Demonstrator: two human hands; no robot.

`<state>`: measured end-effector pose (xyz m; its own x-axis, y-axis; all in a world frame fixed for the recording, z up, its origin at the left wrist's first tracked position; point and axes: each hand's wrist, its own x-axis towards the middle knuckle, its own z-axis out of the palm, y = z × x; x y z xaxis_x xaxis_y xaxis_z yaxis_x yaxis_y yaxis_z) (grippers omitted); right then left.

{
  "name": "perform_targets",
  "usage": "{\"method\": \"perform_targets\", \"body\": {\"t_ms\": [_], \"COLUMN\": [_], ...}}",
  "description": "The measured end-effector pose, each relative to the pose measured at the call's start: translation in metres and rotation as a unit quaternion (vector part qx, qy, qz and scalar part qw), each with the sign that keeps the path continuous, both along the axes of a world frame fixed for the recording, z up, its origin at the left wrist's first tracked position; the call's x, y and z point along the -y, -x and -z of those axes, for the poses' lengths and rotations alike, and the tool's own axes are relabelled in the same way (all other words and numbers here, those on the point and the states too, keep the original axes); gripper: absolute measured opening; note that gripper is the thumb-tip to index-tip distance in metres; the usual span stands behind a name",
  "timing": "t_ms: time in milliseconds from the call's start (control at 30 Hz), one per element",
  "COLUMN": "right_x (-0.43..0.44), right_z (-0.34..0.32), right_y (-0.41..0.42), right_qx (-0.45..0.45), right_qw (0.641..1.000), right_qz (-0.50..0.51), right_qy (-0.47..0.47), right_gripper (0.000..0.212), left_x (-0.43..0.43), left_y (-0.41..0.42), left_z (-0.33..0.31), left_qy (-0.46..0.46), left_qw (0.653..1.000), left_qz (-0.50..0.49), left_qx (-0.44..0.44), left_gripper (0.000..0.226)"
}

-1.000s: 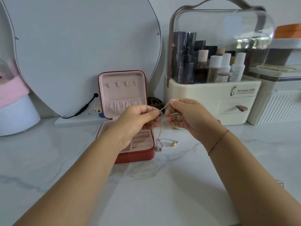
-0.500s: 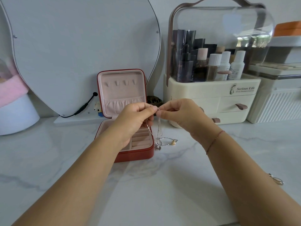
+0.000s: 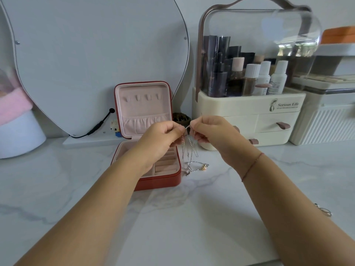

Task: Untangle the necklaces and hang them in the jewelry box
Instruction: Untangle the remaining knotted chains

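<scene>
Thin silver necklace chains [image 3: 189,148] hang in a tangle between my two hands, just right of the open red jewelry box [image 3: 159,181]. My left hand [image 3: 163,139] pinches the chains at the top from the left, and my right hand [image 3: 209,133] pinches them from the right, fingertips almost touching. The chains' lower ends and pendants [image 3: 194,167], one silver and one gold-coloured, lie on the marble table [image 3: 172,217]. The box lid [image 3: 143,108] stands upright with a row of small pink hooks and a gathered pocket; nothing hangs on the hooks.
A large mirror [image 3: 96,60] stands behind the box with a black cable [image 3: 98,124] at its base. A cream cosmetics organiser [image 3: 249,116] with bottles stands at the right, a white ribbed container [image 3: 326,121] beyond it. Small rings [image 3: 324,210] lie by my right forearm.
Both hands stay together at the top of the chains; my fingers have shifted slightly and the hanging strands have spread a little. The pendants have stayed on the table.
</scene>
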<state>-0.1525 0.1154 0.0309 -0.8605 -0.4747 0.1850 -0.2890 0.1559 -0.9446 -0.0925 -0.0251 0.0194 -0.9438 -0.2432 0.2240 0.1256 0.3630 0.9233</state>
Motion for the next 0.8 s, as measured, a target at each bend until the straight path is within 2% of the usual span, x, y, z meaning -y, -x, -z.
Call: {"method": "perform_targets", "body": {"t_ms": [133,233,300,433,567,633,700,767,800], "right_x": [0.0,-0.003,-0.006,-0.007,-0.008,-0.009,-0.01,-0.012,-0.013], "right_z": [-0.001,0.0,-0.001,-0.001,-0.001,-0.002,-0.004,-0.006,-0.007], "right_y": [-0.001,0.002,0.004,0.007,0.01,0.011,0.011,0.012,0.012], "right_qx": [0.129,0.133,0.128,0.14,0.153,0.18,0.215,0.245,0.258], "right_qw": [0.986,0.984,0.986,0.983,0.979,0.969,0.954,0.937,0.929], "right_qz": [-0.061,-0.085,-0.086,-0.09,-0.093,-0.088,-0.093,-0.103,-0.104], "right_qy": [0.091,0.077,0.068,0.077,0.099,0.141,0.188,0.227,0.245], "right_gripper": [0.022,0.033,0.038,0.039,0.037,0.032,0.029,0.034,0.038], "left_x": [-0.001,-0.002,-0.003,-0.004,-0.003,-0.003,-0.002,0.003,0.005], "left_y": [0.0,-0.002,-0.003,-0.005,-0.002,-0.001,-0.001,0.0,0.001], "left_z": [-0.001,-0.002,-0.003,-0.004,-0.005,-0.005,-0.007,-0.008,-0.009], "left_qy": [-0.034,-0.086,-0.09,-0.071,-0.105,-0.122,-0.143,-0.186,-0.211], "left_qw": [0.999,0.996,0.995,0.997,0.994,0.992,0.989,0.982,0.977], "left_qz": [0.012,0.036,0.041,0.04,0.022,0.012,-0.002,-0.016,-0.022], "left_qx": [-0.008,-0.004,-0.003,0.001,0.014,0.025,0.032,0.031,0.029], "left_gripper": [0.019,0.019,0.019,0.018,0.018,0.024,0.042,0.058,0.057]}}
